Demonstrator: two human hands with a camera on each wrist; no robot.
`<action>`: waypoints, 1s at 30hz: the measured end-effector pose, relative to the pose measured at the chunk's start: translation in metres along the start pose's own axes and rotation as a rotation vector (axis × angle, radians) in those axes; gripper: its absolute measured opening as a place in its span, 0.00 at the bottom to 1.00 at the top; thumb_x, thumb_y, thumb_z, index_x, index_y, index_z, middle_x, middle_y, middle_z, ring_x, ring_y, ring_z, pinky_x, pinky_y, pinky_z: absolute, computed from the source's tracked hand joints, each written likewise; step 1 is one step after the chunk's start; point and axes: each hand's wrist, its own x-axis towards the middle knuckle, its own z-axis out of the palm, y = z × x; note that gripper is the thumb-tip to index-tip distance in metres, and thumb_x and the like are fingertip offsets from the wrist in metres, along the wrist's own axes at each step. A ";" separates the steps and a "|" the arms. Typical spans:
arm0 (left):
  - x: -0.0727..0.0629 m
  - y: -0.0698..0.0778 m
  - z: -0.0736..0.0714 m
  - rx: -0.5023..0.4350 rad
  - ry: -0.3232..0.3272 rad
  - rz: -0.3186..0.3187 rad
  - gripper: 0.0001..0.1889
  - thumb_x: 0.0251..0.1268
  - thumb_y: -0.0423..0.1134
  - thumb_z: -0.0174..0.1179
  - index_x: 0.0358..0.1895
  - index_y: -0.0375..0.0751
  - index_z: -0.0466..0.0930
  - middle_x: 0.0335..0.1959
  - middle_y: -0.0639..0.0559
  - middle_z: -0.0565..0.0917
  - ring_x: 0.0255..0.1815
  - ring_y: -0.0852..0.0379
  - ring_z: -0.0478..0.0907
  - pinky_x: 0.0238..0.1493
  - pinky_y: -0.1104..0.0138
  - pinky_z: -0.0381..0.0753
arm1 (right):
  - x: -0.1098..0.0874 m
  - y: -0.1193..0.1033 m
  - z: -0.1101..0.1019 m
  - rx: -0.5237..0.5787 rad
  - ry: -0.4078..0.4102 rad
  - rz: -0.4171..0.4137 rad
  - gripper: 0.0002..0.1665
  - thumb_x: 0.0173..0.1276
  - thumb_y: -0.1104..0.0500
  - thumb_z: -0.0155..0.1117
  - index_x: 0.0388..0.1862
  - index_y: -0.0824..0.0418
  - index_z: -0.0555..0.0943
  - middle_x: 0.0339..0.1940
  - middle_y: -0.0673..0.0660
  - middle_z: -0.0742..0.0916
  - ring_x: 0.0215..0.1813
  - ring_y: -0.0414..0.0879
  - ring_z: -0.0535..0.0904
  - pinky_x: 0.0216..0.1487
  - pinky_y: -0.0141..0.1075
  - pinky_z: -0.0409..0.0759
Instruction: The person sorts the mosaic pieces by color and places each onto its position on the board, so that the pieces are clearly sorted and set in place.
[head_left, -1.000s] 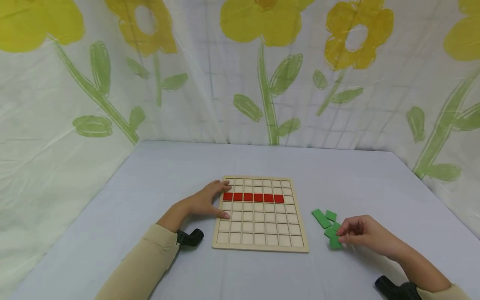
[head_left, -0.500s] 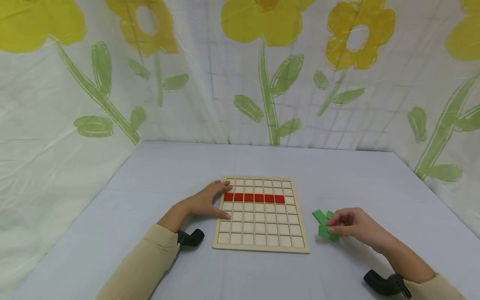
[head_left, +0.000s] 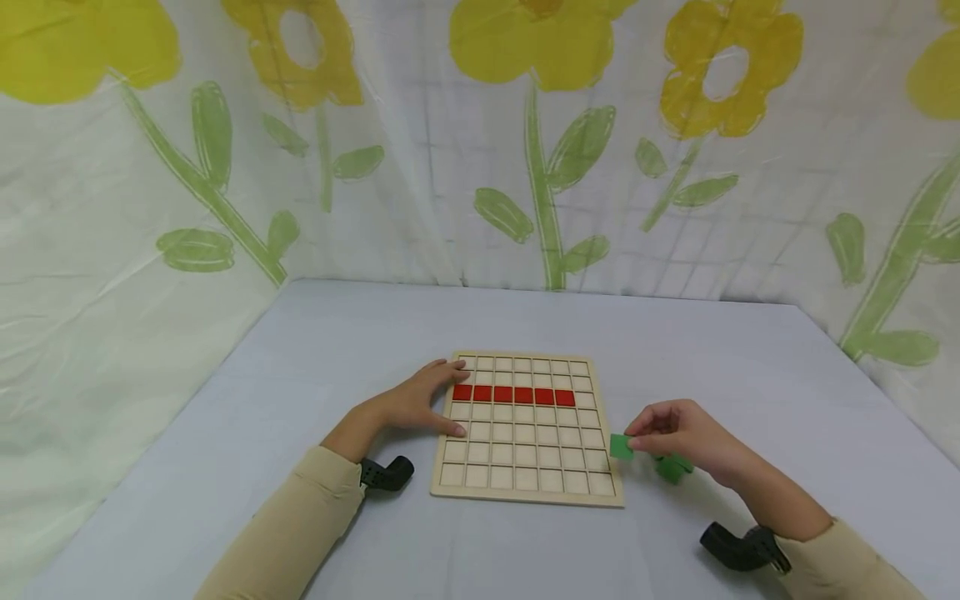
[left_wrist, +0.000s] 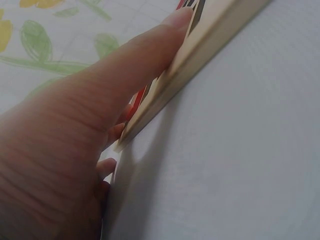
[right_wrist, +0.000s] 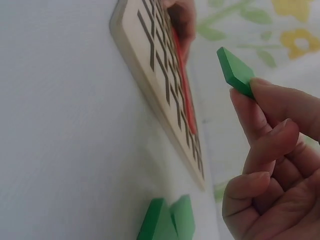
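Note:
A wooden grid board [head_left: 527, 497] lies on the table, with a row of several red square tiles [head_left: 503, 394] across its upper part. My left hand [head_left: 411, 402] rests on the board's left edge, its thumb and fingers spread over the border. Between thumb and index finger, my right hand [head_left: 686, 433] pinches a green square tile [head_left: 620, 447] by one side. In the right wrist view this tile [right_wrist: 236, 72] is raised above the table, its free end pointing away from the fingertips. From the head view it overlaps the board's right edge.
Several loose green tiles [head_left: 673, 468] lie in a heap right of the board, partly hidden under my right hand. The table [head_left: 337, 533] has a pale cloth. Behind it hangs a white curtain [head_left: 420, 167] printed with yellow flowers.
My right hand has lifted the green tile off the heap and carried it left to the board's right edge. The left hand keeps its place on the board.

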 end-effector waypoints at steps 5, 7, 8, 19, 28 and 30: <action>0.001 0.000 0.000 0.005 0.004 -0.009 0.49 0.43 0.59 0.70 0.71 0.51 0.58 0.76 0.54 0.50 0.77 0.46 0.36 0.73 0.46 0.45 | 0.006 -0.005 0.004 0.018 -0.019 -0.023 0.18 0.59 0.56 0.68 0.39 0.70 0.81 0.33 0.53 0.85 0.35 0.39 0.79 0.36 0.32 0.80; 0.001 0.000 0.000 0.006 0.005 -0.011 0.49 0.43 0.59 0.70 0.71 0.51 0.58 0.76 0.54 0.50 0.77 0.47 0.36 0.73 0.46 0.45 | 0.009 -0.008 0.005 0.027 -0.022 -0.030 0.18 0.59 0.56 0.68 0.39 0.70 0.81 0.34 0.54 0.85 0.35 0.40 0.79 0.37 0.33 0.80; 0.001 0.000 0.000 0.006 0.004 -0.012 0.49 0.43 0.59 0.70 0.71 0.52 0.58 0.76 0.54 0.50 0.77 0.47 0.36 0.73 0.46 0.45 | 0.011 -0.009 0.006 0.034 -0.024 -0.033 0.18 0.59 0.56 0.68 0.39 0.71 0.81 0.34 0.54 0.85 0.35 0.40 0.80 0.39 0.33 0.80; 0.000 0.000 0.000 0.008 0.004 -0.006 0.48 0.43 0.60 0.70 0.71 0.51 0.58 0.76 0.54 0.50 0.77 0.46 0.36 0.73 0.45 0.45 | 0.025 -0.019 0.015 0.025 -0.024 -0.038 0.18 0.59 0.55 0.68 0.39 0.69 0.81 0.31 0.49 0.85 0.33 0.40 0.77 0.32 0.35 0.76; 0.000 0.001 0.000 0.004 -0.001 -0.008 0.48 0.43 0.60 0.70 0.70 0.52 0.58 0.76 0.55 0.50 0.77 0.47 0.36 0.73 0.45 0.45 | 0.036 -0.028 0.022 0.056 -0.031 -0.023 0.17 0.59 0.55 0.68 0.39 0.68 0.81 0.30 0.48 0.85 0.32 0.43 0.75 0.33 0.35 0.75; 0.001 0.001 0.000 0.000 -0.002 -0.007 0.48 0.43 0.59 0.70 0.70 0.51 0.58 0.76 0.55 0.50 0.77 0.46 0.36 0.73 0.45 0.44 | 0.038 -0.030 0.023 0.072 -0.034 -0.018 0.17 0.59 0.55 0.68 0.39 0.68 0.81 0.30 0.48 0.85 0.32 0.44 0.74 0.34 0.35 0.75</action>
